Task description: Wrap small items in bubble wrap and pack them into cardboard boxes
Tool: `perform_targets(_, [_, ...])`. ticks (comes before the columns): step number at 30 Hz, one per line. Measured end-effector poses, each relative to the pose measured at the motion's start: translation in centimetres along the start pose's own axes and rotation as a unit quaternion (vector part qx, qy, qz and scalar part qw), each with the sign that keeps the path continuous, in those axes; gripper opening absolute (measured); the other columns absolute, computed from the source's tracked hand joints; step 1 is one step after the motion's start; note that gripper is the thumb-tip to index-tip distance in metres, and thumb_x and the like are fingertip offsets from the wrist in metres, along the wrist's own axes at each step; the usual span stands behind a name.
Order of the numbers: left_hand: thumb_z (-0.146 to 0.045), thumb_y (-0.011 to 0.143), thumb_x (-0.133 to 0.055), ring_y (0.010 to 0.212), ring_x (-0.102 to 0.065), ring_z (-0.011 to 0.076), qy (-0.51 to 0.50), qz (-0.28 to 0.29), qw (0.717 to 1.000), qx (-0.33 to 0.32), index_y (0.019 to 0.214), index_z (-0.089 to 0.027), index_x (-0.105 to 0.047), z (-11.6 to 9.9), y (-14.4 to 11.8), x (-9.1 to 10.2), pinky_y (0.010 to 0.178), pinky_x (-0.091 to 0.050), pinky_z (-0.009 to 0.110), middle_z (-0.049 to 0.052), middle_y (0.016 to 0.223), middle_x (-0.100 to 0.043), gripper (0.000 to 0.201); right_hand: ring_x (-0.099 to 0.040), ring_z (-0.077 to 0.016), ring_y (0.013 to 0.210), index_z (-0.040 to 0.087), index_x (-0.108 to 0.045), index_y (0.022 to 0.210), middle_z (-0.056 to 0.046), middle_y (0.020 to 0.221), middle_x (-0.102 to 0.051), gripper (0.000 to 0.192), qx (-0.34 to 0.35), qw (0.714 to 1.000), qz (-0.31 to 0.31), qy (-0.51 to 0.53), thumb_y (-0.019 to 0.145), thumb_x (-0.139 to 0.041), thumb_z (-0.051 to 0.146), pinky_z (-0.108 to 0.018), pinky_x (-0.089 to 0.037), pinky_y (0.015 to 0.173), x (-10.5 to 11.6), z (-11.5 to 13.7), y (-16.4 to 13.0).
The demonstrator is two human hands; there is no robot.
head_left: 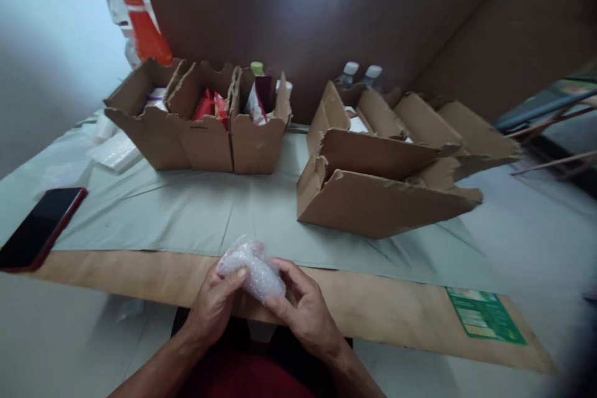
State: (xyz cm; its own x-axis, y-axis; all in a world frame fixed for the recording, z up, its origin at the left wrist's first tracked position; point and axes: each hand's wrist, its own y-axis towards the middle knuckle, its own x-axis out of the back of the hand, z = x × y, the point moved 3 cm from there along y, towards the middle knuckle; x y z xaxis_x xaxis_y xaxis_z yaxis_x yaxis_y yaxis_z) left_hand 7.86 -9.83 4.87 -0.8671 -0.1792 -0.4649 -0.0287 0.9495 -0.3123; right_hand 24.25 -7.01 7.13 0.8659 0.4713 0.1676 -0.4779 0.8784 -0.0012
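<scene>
Together, the left hand [213, 306] and the right hand [310, 314] are closed around one bubble-wrapped bundle [255, 272], over the brown table edge [373, 305]. At left lies a dark phone [41, 227]. Farther, cardboard boxes [373, 202] stand on pale cloth [186, 211], white-capped bottles [347, 76] behind the right ones.

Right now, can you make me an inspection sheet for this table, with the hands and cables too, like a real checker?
Surface: pale cloth, somewhat creased, with a brown strip along the near edge.
Things in hand: bubble-wrapped bundle; contents can't be told.
Clutter: phone at left, green printed sheet at right.
Grip: left hand and right hand both hold the bundle.
Cables: nothing seen.
Surroundings: left cardboard boxes with red packets, right cardboard boxes, brown panel behind.
</scene>
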Motion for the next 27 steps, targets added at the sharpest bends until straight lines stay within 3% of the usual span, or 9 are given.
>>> perform_targets(3, [-0.057, 0.08, -0.08, 0.122, -0.065, 0.0354, 0.059, 0.091, 0.994, 0.001, 0.136, -0.02, -0.066, -0.3, 0.7, -0.7, 0.103, -0.051, 0.043, 0.014, 0.134, -0.07, 0.069, -0.07, -0.0191, 0.086, 0.024, -0.072, 0.111, -0.003, 0.099, -0.074, 0.023, 0.006, 0.998, -0.045, -0.044, 0.091, -0.064, 0.033, -0.029, -0.058, 0.08, 2.4, 1.3, -0.7])
perform_targets(6, [-0.063, 0.083, -0.075, 0.142, -0.05, 0.0361, 0.143, 0.149, 0.968, -0.14, 0.15, -0.032, -0.053, -3.9, 1.9, -2.4, 0.114, -0.045, 0.046, 0.009, 0.156, -0.054, 0.077, -0.071, -0.0194, 0.082, 0.027, -0.075, 0.103, -0.002, 0.094, -0.075, 0.017, 0.044, 0.991, -0.082, -0.1, 0.089, -0.066, 0.028, -0.028, -0.059, 0.076, 6.8, 3.8, -1.5])
perform_targets(8, [-0.056, 0.09, -0.071, 0.152, -0.037, 0.034, 0.247, 0.149, 0.921, -0.26, 0.155, -0.036, -0.044, -7.3, 2.8, -4.8, 0.122, -0.036, 0.05, 0.006, 0.165, -0.042, 0.073, -0.074, -0.0213, 0.086, 0.03, -0.078, 0.103, -0.003, 0.098, -0.078, 0.017, 0.078, 0.98, -0.128, -0.131, 0.088, -0.069, 0.03, -0.029, -0.06, 0.077, 10.5, 5.8, -2.2])
perform_targets(11, [-0.028, 0.09, -0.071, 0.155, -0.031, 0.0327, 0.425, 0.13, 0.803, -0.398, 0.157, -0.033, -0.041, -11.2, 4.8, -9.5, 0.126, -0.028, 0.056, 0.009, 0.168, -0.035, 0.073, -0.075, -0.0233, 0.09, 0.033, -0.08, 0.104, -0.002, 0.102, -0.079, 0.02, 0.109, 0.949, -0.242, -0.168, 0.085, -0.075, 0.039, -0.029, -0.061, 0.073, 16.2, 8.9, -2.9])
perform_targets(13, [-0.022, 0.087, -0.072, 0.155, -0.03, 0.0352, 0.476, 0.129, 0.737, -0.462, 0.147, -0.026, -0.053, -12.1, 6.4, -12.3, 0.125, -0.029, 0.059, 0.014, 0.166, -0.035, 0.063, -0.074, -0.0237, 0.09, 0.033, -0.08, 0.103, -0.001, 0.102, -0.079, 0.024, 0.112, 0.918, -0.324, -0.199, 0.083, -0.078, 0.046, -0.03, -0.059, 0.071, 19.4, 11.0, -2.7])
perform_targets(15, [-0.018, 0.09, -0.068, 0.153, -0.034, 0.0358, 0.482, 0.132, 0.712, -0.493, 0.127, -0.022, -0.067, -11.9, 7.7, -13.9, 0.121, -0.037, 0.059, 0.016, 0.163, -0.039, 0.037, -0.073, -0.0231, 0.089, 0.033, -0.08, 0.102, -0.001, 0.099, -0.079, 0.025, 0.106, 0.89, -0.36, -0.258, 0.083, -0.078, 0.05, -0.031, -0.057, 0.075, 22.0, 13.2, -1.5])
perform_targets(18, [-0.009, 0.094, -0.059, 0.148, -0.044, 0.0314, 0.446, 0.127, 0.723, -0.513, 0.103, -0.021, -0.072, -10.6, 8.5, -14.3, 0.112, -0.048, 0.052, 0.015, 0.16, -0.042, 0.02, -0.071, -0.0214, 0.087, 0.03, -0.08, 0.101, -0.001, 0.098, -0.079, 0.024, 0.123, 0.875, -0.264, -0.387, 0.086, -0.073, 0.047, -0.032, -0.055, 0.078, 23.7, 16.2, 2.0])
perform_targets(22, [-0.005, 0.094, -0.059, 0.143, -0.051, 0.028, 0.409, 0.122, 0.737, -0.524, 0.104, -0.022, -0.069, -9.4, 8.1, -13.9, 0.107, -0.053, 0.049, 0.015, 0.157, -0.046, 0.022, -0.071, -0.0198, 0.084, 0.023, -0.078, 0.103, -0.003, 0.101, -0.078, 0.023, 0.152, 0.848, -0.048, -0.505, 0.091, -0.06, 0.032, -0.032, -0.052, 0.074, 22.3, 18.2, 7.2])
perform_targets(27, [-0.005, 0.095, -0.059, 0.144, -0.05, 0.0279, 0.398, 0.123, 0.742, -0.525, 0.105, -0.022, -0.069, -9.1, 7.8, -13.9, 0.106, -0.055, 0.047, 0.016, 0.158, -0.043, 0.023, -0.071, -0.0236, 0.083, 0.019, -0.079, 0.095, -0.007, 0.09, -0.078, 0.02, 0.08, 0.705, 0.102, -0.697, 0.084, -0.063, 0.015, -0.033, -0.049, 0.072, 18.0, 17.6, 12.1])
